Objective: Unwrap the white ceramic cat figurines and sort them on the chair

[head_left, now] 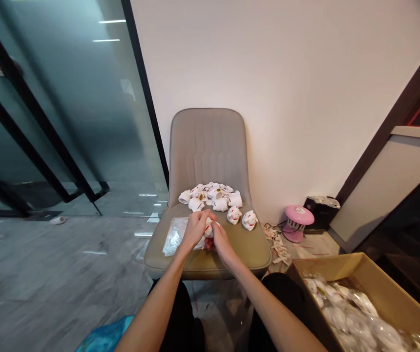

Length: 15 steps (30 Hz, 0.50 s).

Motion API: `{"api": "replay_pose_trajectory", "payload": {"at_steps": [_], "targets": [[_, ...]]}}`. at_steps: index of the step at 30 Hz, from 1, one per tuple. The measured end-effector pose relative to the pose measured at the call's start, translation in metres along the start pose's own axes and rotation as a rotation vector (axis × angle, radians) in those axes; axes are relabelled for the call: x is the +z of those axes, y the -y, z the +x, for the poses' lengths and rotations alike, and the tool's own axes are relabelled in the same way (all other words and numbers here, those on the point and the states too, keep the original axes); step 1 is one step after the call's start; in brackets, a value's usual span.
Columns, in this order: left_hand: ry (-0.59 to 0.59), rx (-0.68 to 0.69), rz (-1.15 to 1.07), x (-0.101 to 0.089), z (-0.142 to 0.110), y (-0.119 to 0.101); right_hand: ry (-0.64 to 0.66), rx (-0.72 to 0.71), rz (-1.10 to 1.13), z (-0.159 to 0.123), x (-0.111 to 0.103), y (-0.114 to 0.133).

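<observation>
Both my hands meet over the seat of a beige upholstered chair (pixel 206 146). My left hand (pixel 195 230) and my right hand (pixel 222 239) grip a small white lucky-cat figurine (pixel 209 228) between them, mostly hiding it. Something red shows just beneath my fingers (pixel 209 245). A transparent plastic bag (pixel 176 236) lies flat under my left hand. Just beyond my fingers, a heap of similar white cat figurines (pixel 210 195) sits on the seat, with two more (pixel 234 215) (pixel 249 220) to the right.
A cardboard box (pixel 342 274) full of plastic-wrapped items stands at my lower right. Paper strips (pixel 276 244), a pink mushroom-shaped device (pixel 298 221) and a black box (pixel 320 208) lie beyond it. A glass door (pixel 67 122) runs along the left.
</observation>
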<state>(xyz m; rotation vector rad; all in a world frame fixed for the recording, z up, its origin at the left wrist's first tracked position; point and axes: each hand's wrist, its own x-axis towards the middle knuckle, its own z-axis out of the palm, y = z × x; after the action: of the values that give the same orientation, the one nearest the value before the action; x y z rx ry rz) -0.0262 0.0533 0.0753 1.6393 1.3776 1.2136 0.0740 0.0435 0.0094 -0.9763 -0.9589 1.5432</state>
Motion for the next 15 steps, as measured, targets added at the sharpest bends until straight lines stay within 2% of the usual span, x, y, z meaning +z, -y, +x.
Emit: {"api": "replay_pose_trajectory", "payload": {"at_steps": [4, 8, 11, 15], "targets": [[0.102, 0.07, -0.033, -0.001, -0.005, -0.005, -0.059, -0.058, 0.018, -0.004, 0.001, 0.001], [0.202, 0.166, 0.032, 0.003, -0.011, -0.012, -0.13, -0.124, -0.016, -0.009, -0.001, 0.003], [0.166, 0.139, 0.108, 0.009, -0.011, -0.012, -0.174, -0.162, -0.03, -0.013, -0.001, 0.001], [0.033, 0.071, 0.215, 0.019, -0.005, -0.009, -0.177, -0.118, -0.058, -0.015, 0.0, -0.004]]}}
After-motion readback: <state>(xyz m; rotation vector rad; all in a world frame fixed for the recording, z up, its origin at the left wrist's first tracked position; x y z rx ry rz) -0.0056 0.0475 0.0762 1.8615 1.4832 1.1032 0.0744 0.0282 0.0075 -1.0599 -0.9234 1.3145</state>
